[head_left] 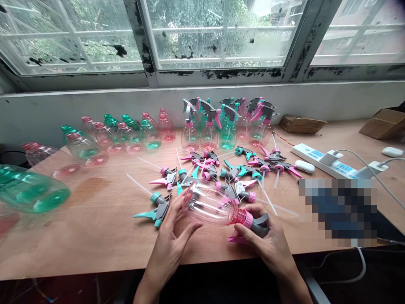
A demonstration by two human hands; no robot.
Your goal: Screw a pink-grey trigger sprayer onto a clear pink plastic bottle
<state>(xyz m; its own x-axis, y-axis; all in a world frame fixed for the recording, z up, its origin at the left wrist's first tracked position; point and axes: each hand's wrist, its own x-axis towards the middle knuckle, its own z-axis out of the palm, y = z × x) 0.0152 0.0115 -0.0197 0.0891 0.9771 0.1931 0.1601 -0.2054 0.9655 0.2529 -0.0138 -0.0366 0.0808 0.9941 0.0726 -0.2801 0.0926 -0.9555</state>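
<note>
the right grip [265, 238] pinches the ribbed pink plastic collar [248, 219], thumb in front and fingers behind, at the neck of a see-through pink, rounded plastic bottle [207, 207]. the left grip [172, 234] cups the base, its thumb spread well away from its fingers; whether that thumb touches the bottle, i cannot tell. the bottle lies on its side in the air between both, above the near part of the brown wooden desk [104, 240], neck toward the right grip.

beyond the collar sits the grey plastic spray head [261, 226], with the slim pink trigger [236, 240] hanging below. to seat the collar well, i would turn it by its ribs rather than by the head, and hold it in line with the neck, since a tilted start could cross the threads. the left side looks the weaker hold: a smooth, curved base may spin unless the thumb closes firmly, yet a hard squeeze could flex the thin wall.

just behind lie loose pink, teal and grey spray heads [226, 173], tubes pointing every way, so elbow room is better found toward the near edge. farther back stand fitted spray bottles [228, 134]; uncapped pink and green bottles [151, 135] stand to the left.
</note>
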